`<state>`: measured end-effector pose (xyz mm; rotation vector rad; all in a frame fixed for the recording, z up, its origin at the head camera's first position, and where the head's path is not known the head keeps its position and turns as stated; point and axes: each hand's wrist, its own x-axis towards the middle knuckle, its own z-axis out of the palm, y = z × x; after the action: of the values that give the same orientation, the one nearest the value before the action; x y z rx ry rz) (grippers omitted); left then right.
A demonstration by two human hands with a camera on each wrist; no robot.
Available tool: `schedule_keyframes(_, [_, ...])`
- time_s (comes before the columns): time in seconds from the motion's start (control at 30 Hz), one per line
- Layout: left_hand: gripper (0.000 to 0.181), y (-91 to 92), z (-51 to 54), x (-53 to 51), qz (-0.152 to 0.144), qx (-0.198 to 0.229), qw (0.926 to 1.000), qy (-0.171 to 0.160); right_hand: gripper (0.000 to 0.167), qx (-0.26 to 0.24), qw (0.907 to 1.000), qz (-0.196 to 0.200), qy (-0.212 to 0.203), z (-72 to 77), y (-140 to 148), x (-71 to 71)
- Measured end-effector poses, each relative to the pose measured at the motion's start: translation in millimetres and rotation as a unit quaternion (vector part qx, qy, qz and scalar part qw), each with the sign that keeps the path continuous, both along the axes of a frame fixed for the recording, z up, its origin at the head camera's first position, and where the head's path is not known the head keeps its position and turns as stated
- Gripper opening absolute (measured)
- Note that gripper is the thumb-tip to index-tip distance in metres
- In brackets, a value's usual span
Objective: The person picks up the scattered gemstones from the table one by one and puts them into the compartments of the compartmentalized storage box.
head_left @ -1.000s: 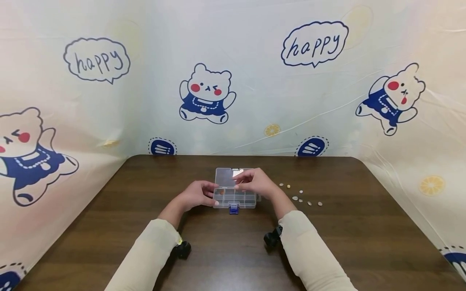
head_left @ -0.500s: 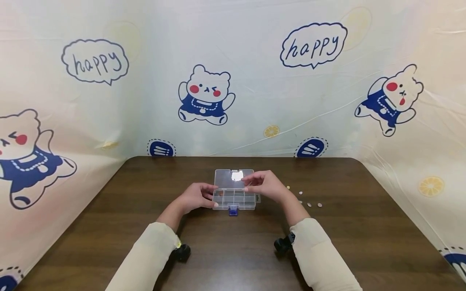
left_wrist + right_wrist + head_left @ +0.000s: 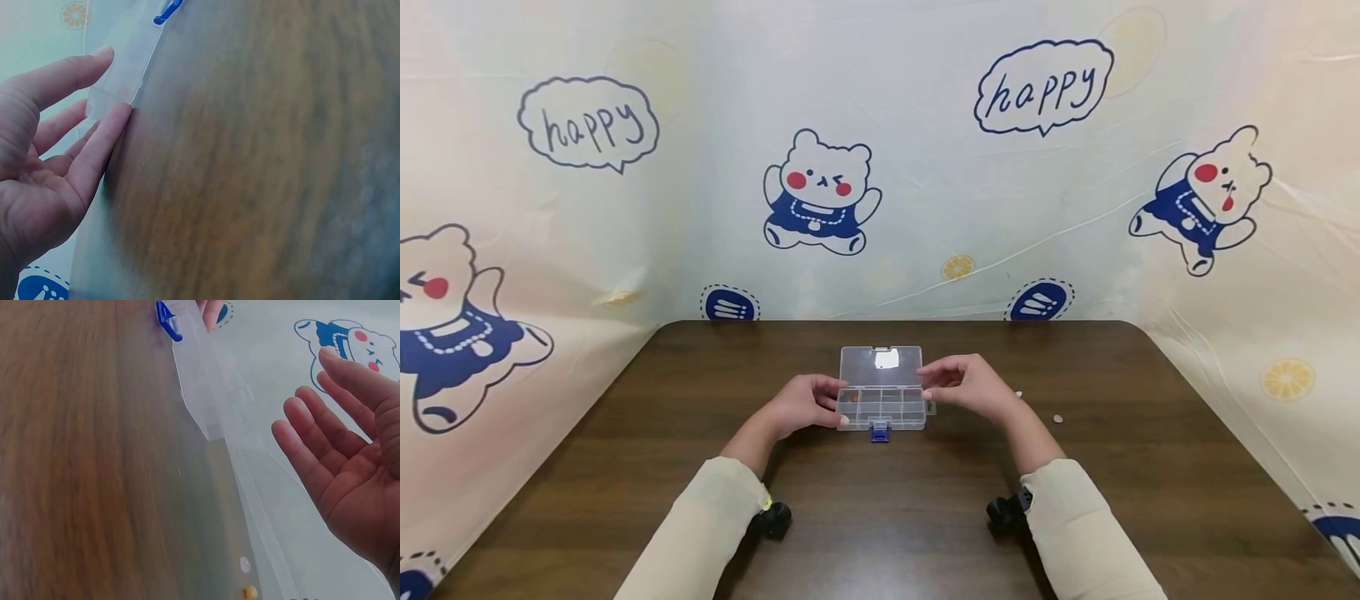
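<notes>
A clear compartment box (image 3: 891,408) lies on the table with its lid (image 3: 861,367) laid back and its blue latch (image 3: 880,433) at the front. Something small and orange (image 3: 853,397) shows in its back left compartment. My left hand (image 3: 801,403) touches the box's left end; in the left wrist view, the fingers of that hand (image 3: 56,144) lie against the box (image 3: 119,78), thumb spread. Beside the right end is my right hand (image 3: 966,387), which holds nothing; the right wrist view shows its fingers (image 3: 312,440) relaxed and apart from the box (image 3: 197,375).
Small whitish pieces (image 3: 1057,419) lie on the brown table (image 3: 880,517) to the right, partly hidden by my right hand. A white piece (image 3: 245,565) and a yellow one (image 3: 250,592) show in the right wrist view. A printed cloth (image 3: 910,208) stands behind the table.
My right hand has moved right, from above the box to beside its right end, and now covers several of the small pieces. My left hand has stayed at the left end.
</notes>
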<state>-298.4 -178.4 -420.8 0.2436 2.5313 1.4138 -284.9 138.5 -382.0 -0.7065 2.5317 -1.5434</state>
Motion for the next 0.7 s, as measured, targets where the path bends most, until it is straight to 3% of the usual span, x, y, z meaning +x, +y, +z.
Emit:
schedule_keyframes(0.23, [0.061, -0.6, 0.3, -0.6, 0.000, -0.003, 1.0000, -0.002, 0.036, 0.001, 0.9999, -0.015, -0.004, 5.3, 14.0, 7.5])
schedule_keyframes(0.7, [0.060, -1.1, 1.4, -0.5, 0.004, -0.005, 1.0000, -0.002, 0.036, 0.003, 0.9989, -0.035, 0.031, 7.5, 41.4, 16.9])
